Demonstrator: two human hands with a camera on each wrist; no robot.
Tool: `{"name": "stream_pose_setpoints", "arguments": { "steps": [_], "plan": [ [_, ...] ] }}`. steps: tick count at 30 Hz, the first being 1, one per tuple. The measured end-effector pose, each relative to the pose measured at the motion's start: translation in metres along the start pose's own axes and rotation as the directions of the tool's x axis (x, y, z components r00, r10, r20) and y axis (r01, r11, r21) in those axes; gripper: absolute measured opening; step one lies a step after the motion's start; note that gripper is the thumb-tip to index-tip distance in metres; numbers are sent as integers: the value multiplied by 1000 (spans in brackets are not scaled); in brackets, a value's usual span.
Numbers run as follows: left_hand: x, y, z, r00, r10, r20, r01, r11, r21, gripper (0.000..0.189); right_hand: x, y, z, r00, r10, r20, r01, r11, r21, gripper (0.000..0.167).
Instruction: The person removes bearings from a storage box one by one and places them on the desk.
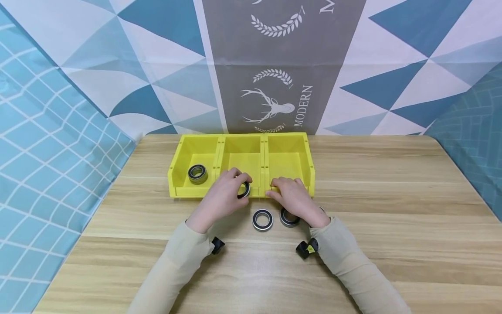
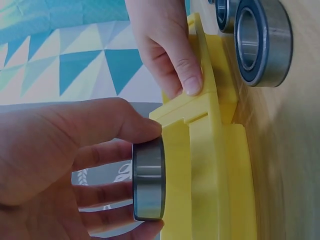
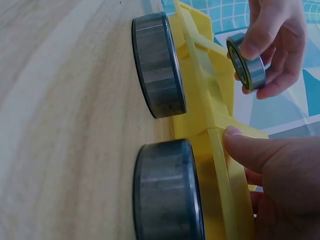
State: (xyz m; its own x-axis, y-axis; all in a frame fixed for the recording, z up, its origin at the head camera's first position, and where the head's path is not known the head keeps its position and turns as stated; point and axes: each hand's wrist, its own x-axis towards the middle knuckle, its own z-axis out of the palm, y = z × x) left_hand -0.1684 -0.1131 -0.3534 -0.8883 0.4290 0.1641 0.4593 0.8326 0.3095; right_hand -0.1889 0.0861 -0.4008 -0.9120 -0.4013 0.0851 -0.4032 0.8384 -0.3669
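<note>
My left hand point(image 1: 225, 196) pinches a ball bearing point(image 1: 245, 190) between thumb and fingers, at the front wall of the middle compartment of a yellow three-part bin point(image 1: 215, 192). In the left wrist view that bearing point(image 2: 149, 180) stands on edge between thumb and fingertips, beside the yellow wall. My right hand point(image 1: 292, 196) grips the bin's front rim where the middle and right compartments meet. Its thumb lies on the near face, fingers over the inside, as the right wrist view shows. Another bearing point(image 1: 197, 173) lies in the left compartment.
On the wooden table point(image 1: 392, 218), in front of the bin, lies a bearing point(image 1: 262, 220). Beside it another bearing point(image 1: 289, 218) is partly covered by my right hand. A further rim point(image 1: 322, 209) peeks out behind the right wrist. Patterned cloth point(image 1: 270, 65) hangs behind the table.
</note>
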Motion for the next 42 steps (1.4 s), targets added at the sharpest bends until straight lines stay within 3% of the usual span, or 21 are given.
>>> {"name": "stream_pose_setpoints", "arguments": {
  "steps": [9, 17, 27, 35, 42],
  "plan": [
    [-10, 2, -1, 999, 24, 41, -26, 998, 51, 36, 0, -1, 0, 1000, 3, 6, -3, 1000, 2, 31],
    [-13, 3, -2, 992, 30, 121, -42, 995, 96, 33, 0, -1, 0, 1000, 1, 12, -1, 1000, 3, 32],
    [-13, 4, 1, 977, 68, 203, -86, 993, 78, 31, 0, 0, 1, 1000, -1, 6, 1, 1000, 4, 30],
    [-15, 5, 4, 978, 54, 200, -76, 992, 101, 30, 0, 0, 1, 1000, 0, 1, 0, 1000, 4, 30],
    [-15, 7, 3, 968, 32, 249, -60, 992, 106, 34, 0, -1, 0, 1000, -2, 7, 2, 1000, 6, 29]
  ]
}}
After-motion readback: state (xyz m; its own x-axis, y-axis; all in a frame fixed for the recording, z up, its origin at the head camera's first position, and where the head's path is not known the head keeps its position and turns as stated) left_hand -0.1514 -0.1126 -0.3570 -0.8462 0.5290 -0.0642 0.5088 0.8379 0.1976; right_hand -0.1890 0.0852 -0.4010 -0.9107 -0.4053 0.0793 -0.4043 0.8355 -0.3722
